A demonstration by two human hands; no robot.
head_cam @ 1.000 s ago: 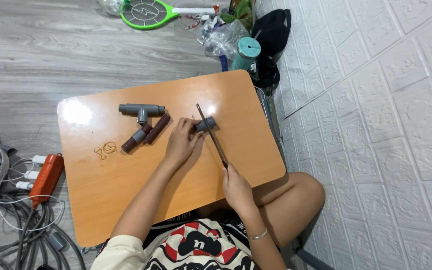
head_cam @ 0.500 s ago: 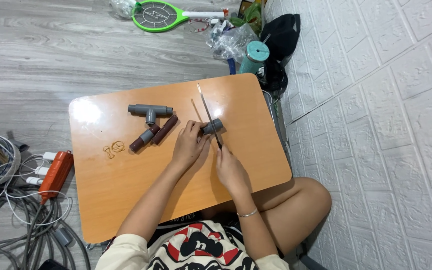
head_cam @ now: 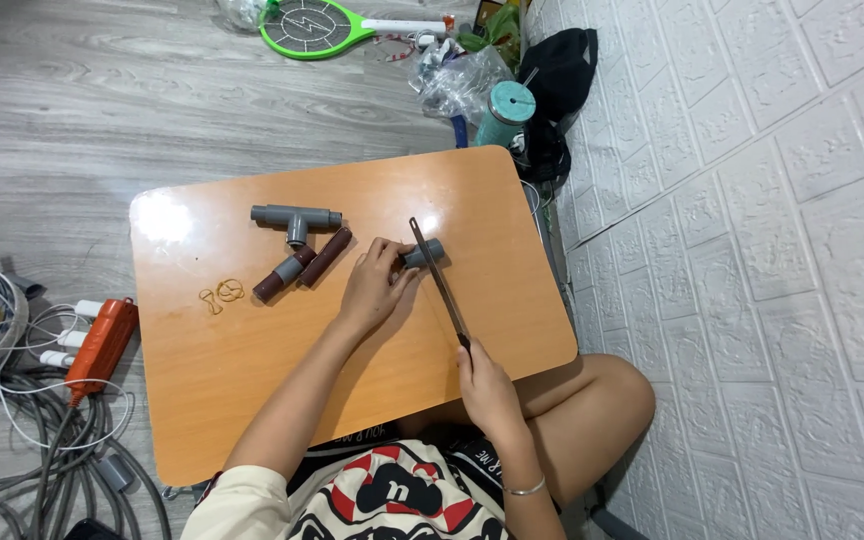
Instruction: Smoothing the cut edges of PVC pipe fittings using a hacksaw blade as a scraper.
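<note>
A: Status? Left hand [head_cam: 372,285] clamps a short grey pipe piece [head_cam: 422,253] flat on the table [head_cam: 252,390], right of centre. Right hand [head_cam: 482,380] is closed round the handle of a thin saw blade [head_cam: 439,283] that lies across the pipe.

B: Cut through?

A: The pipe looks to be in one piece, and no offcut shows; the depth of the kerf is too small to tell. I judge the cut unfinished.

B: Other parts?

A: Grey tee fitting [head_cam: 295,217] and two brown-wrapped tubes [head_cam: 302,266] lie untouched, left of the hand.
</note>
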